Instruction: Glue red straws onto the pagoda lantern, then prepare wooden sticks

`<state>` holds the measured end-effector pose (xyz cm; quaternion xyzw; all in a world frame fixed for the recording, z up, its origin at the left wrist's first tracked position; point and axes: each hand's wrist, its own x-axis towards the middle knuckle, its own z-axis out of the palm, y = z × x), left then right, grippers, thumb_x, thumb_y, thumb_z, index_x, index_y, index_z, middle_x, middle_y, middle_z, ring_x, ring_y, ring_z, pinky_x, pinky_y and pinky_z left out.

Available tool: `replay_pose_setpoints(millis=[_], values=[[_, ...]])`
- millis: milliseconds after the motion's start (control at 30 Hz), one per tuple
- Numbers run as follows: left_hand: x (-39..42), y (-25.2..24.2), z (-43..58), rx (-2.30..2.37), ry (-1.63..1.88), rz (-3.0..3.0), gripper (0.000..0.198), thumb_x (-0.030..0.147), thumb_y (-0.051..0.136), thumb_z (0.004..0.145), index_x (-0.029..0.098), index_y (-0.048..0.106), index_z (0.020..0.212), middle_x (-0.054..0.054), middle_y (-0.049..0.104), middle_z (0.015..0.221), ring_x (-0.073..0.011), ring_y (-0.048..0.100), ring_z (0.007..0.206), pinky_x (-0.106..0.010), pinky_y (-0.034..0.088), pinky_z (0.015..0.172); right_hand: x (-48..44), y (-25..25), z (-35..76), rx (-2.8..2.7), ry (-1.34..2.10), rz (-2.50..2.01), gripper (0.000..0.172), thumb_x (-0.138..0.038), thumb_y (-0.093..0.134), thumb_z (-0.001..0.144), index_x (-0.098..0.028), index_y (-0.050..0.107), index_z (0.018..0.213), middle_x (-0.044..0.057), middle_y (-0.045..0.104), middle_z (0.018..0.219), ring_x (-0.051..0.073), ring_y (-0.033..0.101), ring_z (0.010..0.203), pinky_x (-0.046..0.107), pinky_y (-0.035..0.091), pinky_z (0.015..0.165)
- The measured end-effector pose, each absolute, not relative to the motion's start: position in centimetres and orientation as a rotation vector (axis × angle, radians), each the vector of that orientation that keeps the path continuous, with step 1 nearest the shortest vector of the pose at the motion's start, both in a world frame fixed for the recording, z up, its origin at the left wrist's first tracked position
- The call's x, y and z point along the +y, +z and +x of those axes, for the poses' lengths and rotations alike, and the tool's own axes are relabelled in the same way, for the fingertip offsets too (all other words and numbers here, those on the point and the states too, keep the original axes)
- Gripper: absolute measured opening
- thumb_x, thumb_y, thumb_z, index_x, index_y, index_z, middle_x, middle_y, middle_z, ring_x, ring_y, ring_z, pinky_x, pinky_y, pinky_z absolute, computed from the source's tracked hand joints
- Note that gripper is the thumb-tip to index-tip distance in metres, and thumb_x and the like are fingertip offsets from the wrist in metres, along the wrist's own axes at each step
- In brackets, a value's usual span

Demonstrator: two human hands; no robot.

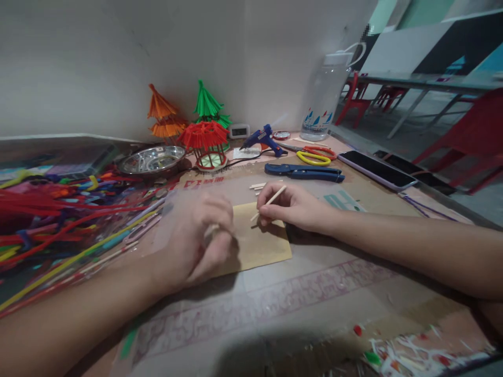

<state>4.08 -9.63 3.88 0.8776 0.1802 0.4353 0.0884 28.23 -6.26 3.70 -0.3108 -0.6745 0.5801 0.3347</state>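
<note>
Between the thumb and fingers of my right hand [281,207] is a thin pale wooden stick [276,196], slanted, its lower end over a yellow sheet of paper [261,246]. My left hand [210,238] is blurred by motion over the left side of that paper. Its fingers are curled, and a small pale bit shows between thumb and fingers, too smeared to name. A few more short sticks [258,186] lie just behind my right hand.
Behind stand red [204,136], green [208,102] and orange [163,112] craft pavilions, a blue glue gun [264,139], scissors [314,157], blue cutters [304,172], a bottle [322,97] and a phone [377,168]. Coloured pipe cleaners [58,225] pile up left, beside a metal dish [153,159].
</note>
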Motion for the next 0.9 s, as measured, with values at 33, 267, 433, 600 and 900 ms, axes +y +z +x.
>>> replay_pose_setpoints(millis=[33,267,433,600,900], values=[[-9.7,3.9,4.1,0.444,1.254,2.646,0.012,0.017,0.051,0.097,0.025,0.049,0.105,-0.001,0.056,0.094,-0.0184,0.057,0.091,-0.04,0.048,0.092,-6.1,3.8,28.3,-1.734,1.516,-0.797,0.02,-0.028,0.077,0.083,-0.019,0.059,0.086,-0.001,0.069,0.069,0.013,0.068,0.067,0.026,0.056,0.067],[-6.8,3.7,4.2,0.839,0.946,2.747,0.008,0.022,0.057,0.098,0.022,0.064,0.093,-0.002,0.069,0.096,-0.018,0.064,0.092,-0.035,0.048,0.085,-3.1,6.1,31.0,-1.761,1.293,-0.699,0.017,-0.032,0.074,0.085,-0.016,0.073,0.091,0.005,0.075,0.088,0.012,0.065,0.073,0.027,0.053,0.072],[-6.2,2.9,4.2,0.835,0.747,2.708,0.015,0.03,0.061,0.095,0.021,0.069,0.103,-0.006,0.07,0.109,-0.0211,0.065,0.103,-0.037,0.052,0.091,-1.0,7.6,33.8,-2.072,1.0,-1.017,0.016,-0.026,0.07,0.083,-0.016,0.074,0.094,0.005,0.074,0.091,0.013,0.063,0.073,0.029,0.05,0.071],[-6.4,2.1,4.4,0.831,0.649,2.705,0.021,0.031,0.061,0.095,0.021,0.067,0.113,-0.009,0.068,0.12,-0.024,0.063,0.113,-0.042,0.051,0.099,-1.5,8.1,34.3,-2.46,0.647,-1.172,0.023,-0.023,0.065,0.088,-0.016,0.069,0.11,0.009,0.074,0.104,0.019,0.069,0.09,0.03,0.051,0.076],[-6.3,2.1,4.3,0.851,0.589,2.669,0.023,0.032,0.058,0.096,0.022,0.067,0.115,-0.009,0.066,0.121,-0.0245,0.061,0.115,-0.044,0.051,0.101,-1.8,6.3,33.1,-2.655,0.123,-1.15,0.018,-0.016,0.058,0.095,-0.016,0.076,0.095,0.009,0.074,0.096,0.021,0.065,0.088,0.031,0.045,0.079]])
